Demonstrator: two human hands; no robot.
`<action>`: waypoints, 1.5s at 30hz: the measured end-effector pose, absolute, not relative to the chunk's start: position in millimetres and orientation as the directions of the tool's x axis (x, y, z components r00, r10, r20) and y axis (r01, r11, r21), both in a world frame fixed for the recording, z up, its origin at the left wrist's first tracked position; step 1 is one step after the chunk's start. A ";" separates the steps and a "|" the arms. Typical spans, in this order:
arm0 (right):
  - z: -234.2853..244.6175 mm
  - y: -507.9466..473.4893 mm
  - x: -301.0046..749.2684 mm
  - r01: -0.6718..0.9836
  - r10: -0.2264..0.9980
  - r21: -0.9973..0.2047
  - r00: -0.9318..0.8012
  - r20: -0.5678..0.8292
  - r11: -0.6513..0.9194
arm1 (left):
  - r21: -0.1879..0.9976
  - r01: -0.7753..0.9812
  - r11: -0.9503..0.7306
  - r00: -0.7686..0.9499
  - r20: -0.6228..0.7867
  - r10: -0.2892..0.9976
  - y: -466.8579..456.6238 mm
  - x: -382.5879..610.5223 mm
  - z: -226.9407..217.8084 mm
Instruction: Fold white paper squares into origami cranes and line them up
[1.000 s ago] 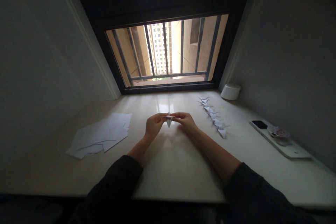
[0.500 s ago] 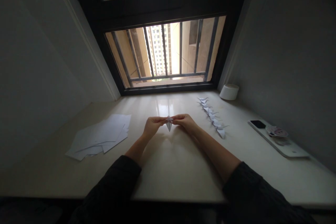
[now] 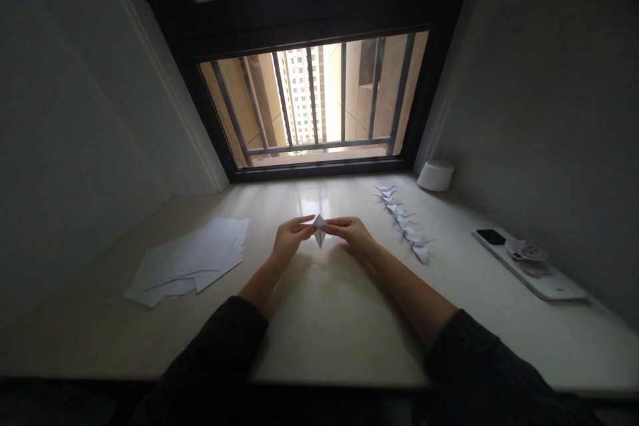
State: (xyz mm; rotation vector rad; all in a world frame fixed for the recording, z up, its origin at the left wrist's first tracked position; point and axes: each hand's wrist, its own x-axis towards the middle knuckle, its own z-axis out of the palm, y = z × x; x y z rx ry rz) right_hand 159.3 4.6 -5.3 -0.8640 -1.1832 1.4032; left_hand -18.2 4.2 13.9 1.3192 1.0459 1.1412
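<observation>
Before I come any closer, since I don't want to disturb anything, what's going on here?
A person is holding a small piece of folded paper between the fingers of the left hand and right hand, over a pale counter. It shows as a diamond shape right now. Loose white sheets lie to the left. On the right are a row of paper birds and, farther over, a phone.

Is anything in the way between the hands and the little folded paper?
Nothing I can see. The left hand and the right hand both touch the folded paper, holding it by its two sides.
</observation>
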 end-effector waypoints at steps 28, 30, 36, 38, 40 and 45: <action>-11.1 3.5 150.7 -0.228 0.997 -0.971 0.001 0.071 0.069 | 0.994 0.108 -0.019 0.214 -0.004 0.977 1.6 -16.1 3.9; -11.1 3.7 152.3 -0.203 0.998 -0.977 -0.001 0.062 0.060 | 0.991 0.128 -0.032 0.224 0.003 0.975 1.2 -16.0 4.2; -11.6 3.9 155.1 -0.200 0.998 -0.979 -0.054 0.044 0.032 | 0.981 0.180 -0.071 0.224 0.029 0.974 1.0 -16.6 6.3; -10.4 3.1 153.8 -0.189 0.997 -0.981 -0.057 0.050 0.039 | 0.981 0.179 -0.079 0.209 0.041 0.977 1.4 -17.2 5.7; -8.2 1.5 151.6 -0.174 0.996 -0.983 -0.047 0.073 0.064 | 0.983 0.164 -0.081 0.194 0.048 0.980 1.5 -17.4 4.7; -3.0 -2.2 147.4 -0.134 0.985 -0.978 -0.043 0.169 0.162 | 0.994 0.104 -0.018 0.160 0.001 0.987 0.9 -15.8 4.7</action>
